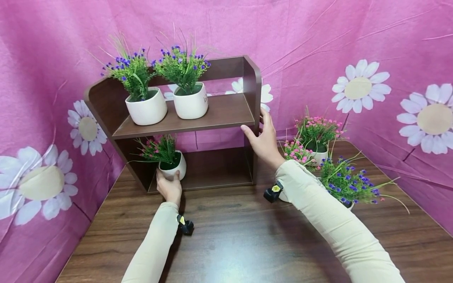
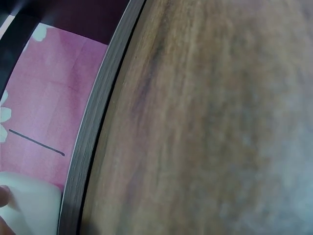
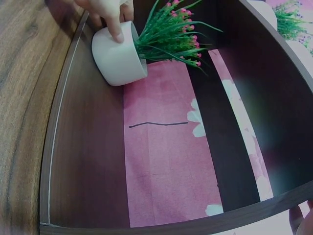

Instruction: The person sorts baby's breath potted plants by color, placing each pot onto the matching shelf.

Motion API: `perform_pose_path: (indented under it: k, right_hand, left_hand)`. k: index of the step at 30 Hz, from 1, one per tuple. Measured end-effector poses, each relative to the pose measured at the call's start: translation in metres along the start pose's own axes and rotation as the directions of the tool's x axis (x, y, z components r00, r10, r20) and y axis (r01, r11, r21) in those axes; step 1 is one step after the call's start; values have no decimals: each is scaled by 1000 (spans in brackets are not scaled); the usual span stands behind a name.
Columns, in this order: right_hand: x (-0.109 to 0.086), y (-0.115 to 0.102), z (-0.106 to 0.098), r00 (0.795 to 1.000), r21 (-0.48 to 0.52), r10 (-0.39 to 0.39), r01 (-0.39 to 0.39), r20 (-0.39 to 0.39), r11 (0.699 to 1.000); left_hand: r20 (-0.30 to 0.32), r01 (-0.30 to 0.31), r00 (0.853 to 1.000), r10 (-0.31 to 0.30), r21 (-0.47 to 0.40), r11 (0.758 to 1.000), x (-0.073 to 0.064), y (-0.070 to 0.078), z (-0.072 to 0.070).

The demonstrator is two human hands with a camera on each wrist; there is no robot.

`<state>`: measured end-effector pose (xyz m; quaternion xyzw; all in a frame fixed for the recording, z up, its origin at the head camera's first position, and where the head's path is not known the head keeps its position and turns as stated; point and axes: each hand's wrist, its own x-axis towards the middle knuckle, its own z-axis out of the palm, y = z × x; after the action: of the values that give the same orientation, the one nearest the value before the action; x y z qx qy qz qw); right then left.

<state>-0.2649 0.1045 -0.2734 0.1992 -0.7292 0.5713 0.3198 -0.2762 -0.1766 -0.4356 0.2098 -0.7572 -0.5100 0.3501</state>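
On the lower shelf, at its left end, my left hand (image 1: 169, 188) grips a white pot (image 1: 178, 167) holding a pink-flowered artificial plant (image 1: 159, 149). The right wrist view shows the thumb on the side of that pot (image 3: 117, 58), which stands on the lower board. My right hand (image 1: 266, 139) holds the right side panel of the brown two-tier shelf (image 1: 226, 112), thumb at the front and fingers behind the edge. Two white pots with blue-flowered plants, one at the left (image 1: 146, 108) and one beside it (image 1: 191, 103), stand on the upper shelf.
Right of the shelf, partly behind my right forearm, several potted plants stand on the wooden table (image 1: 219, 236): pink-flowered ones (image 1: 318, 129) and a blue-flowered one (image 1: 348, 182). A pink curtain (image 1: 301, 51) with white daisies hangs behind and at both sides.
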Motion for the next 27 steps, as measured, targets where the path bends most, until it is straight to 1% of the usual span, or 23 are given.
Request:
perform_pose_path:
  k: [5, 7, 11, 13, 15, 17, 20, 22, 24, 25, 27]
  right_hand:
    - [0, -1, 0, 1000, 0, -10, 10, -2, 1000]
    - [0, -2, 0, 1000, 0, -13, 13, -3, 1000]
    - [0, -3, -1, 1000, -2, -8, 8, -5, 1000]
    - [0, -3, -1, 1000, -3, -5, 5, -6, 1000]
    - [0, -3, 0, 1000, -6, 0, 0, -5, 1000]
    - [-1, -3, 0, 1000, -8, 2, -2, -5, 1000]
    - [-1, -3, 1, 1000, -5, 5, -5, -2, 1000]
    - [-1, -3, 1, 1000, 1, 9, -9, 0, 1000]
    - [-1, -3, 1, 1000, 4, 12, -12, 1, 1000]
    - [-1, -2, 1, 1000, 3, 13, -13, 1, 1000]
    - [-1, -2, 0, 1000, -3, 11, -11, 0, 1000]
  left_hand:
    - [18, 0, 1000, -1, 9, 1000, -4, 1, -6]
    - [33, 9, 999, -10, 15, 1000, -6, 3, -9]
    - [88, 46, 995, -48, 28, 999, -12, 8, -21]
    - [116, 47, 992, -51, 37, 998, -14, 10, -29]
    - [135, 20, 991, -24, 37, 999, -17, 12, -37]
    - [152, -22, 988, 19, 18, 1000, -19, 14, -47]
    - [176, -83, 981, 84, -13, 996, -22, 20, -64]
    - [190, -110, 975, 115, -35, 993, -22, 25, -76]
    - [194, -120, 972, 133, -77, 990, -20, 31, -87]
    - [194, -121, 971, 141, -113, 986, -18, 35, -92]
    - [177, -132, 971, 162, -174, 976, -12, 44, -101]
